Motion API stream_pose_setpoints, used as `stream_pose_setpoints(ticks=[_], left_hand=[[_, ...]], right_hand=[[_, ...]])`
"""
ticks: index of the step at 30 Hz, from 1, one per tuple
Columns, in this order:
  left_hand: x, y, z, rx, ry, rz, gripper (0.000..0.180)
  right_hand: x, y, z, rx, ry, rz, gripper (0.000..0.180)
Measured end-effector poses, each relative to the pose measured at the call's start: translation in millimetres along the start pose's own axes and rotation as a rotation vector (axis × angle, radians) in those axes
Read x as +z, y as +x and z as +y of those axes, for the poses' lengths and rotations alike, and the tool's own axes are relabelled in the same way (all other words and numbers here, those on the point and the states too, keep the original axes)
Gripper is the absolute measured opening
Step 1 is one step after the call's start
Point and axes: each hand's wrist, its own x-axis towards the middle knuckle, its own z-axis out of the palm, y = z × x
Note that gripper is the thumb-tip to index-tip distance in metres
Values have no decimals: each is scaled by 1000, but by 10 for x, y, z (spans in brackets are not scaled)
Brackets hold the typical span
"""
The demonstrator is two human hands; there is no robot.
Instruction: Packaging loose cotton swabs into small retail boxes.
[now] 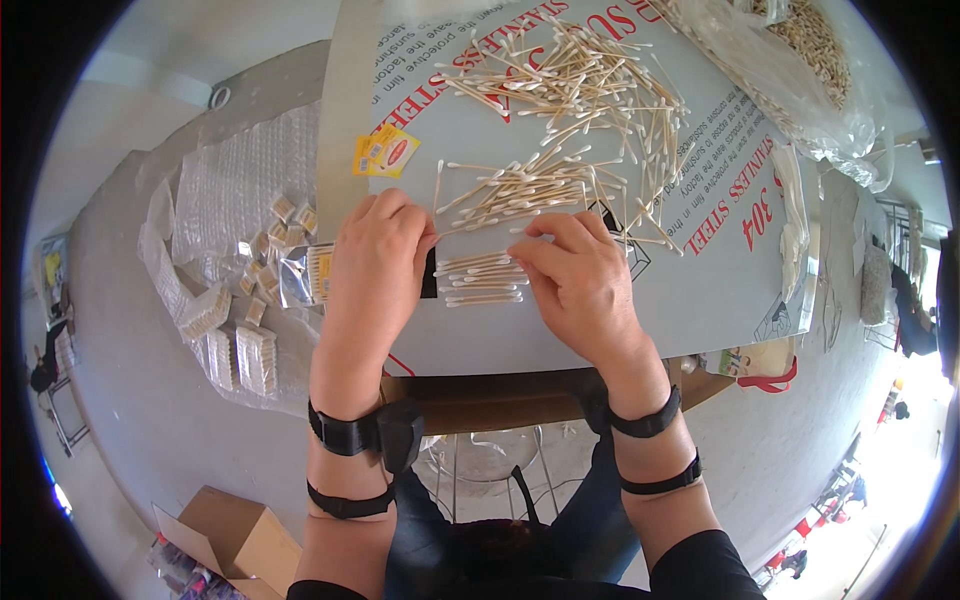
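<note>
My left hand (385, 245) is closed in a pinch at the left end of a cotton swab, beside the lower loose group. Facing it, my right hand (575, 275) has thumb and fingers pinched together at swab ends; its fingertips partly hide what they grip. Between and just below the hands lies a small row of wooden-stemmed cotton swabs (482, 272), set roughly parallel. Above the hands spreads a looser group of swabs (530, 190). Farther back is a bigger tangled heap of swabs (560, 75). Yellow printed cards (387, 151) lie beyond my left hand.
The table (480, 345) is covered in grey printed film. A clear bag of swabs (800, 60) sits at the far right. Left of the table, bubble wrap (245, 160) bears packed swab bundles (256, 358). An open cardboard box (235, 540) stands at the lower left.
</note>
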Motion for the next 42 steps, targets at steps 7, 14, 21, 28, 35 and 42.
stream_pose_setpoints(ticks=[7, 14, 21, 28, 35, 42], left_hand=[[-16, -22, -24, -8, -36, -63, 12], [59, -26, 47, 8, -133, -124, 11], [56, -22, 93, 10, -181, -74, 9], [215, -28, -5, -233, -369, 134, 15], [276, -25, -32, -152, -95, 160, 24], [213, -28, -34, -251, -137, 60, 15]], right_hand=[[-40, 13, 124, 78, -139, 140, 21], [-12, 24, 162, 95, -225, 152, 17], [94, 38, 66, 43, -214, 126, 14], [147, 66, -13, -9, -145, 85, 14], [8, 67, 94, 75, -107, 150, 15], [38, 46, 101, 48, -137, 107, 14]])
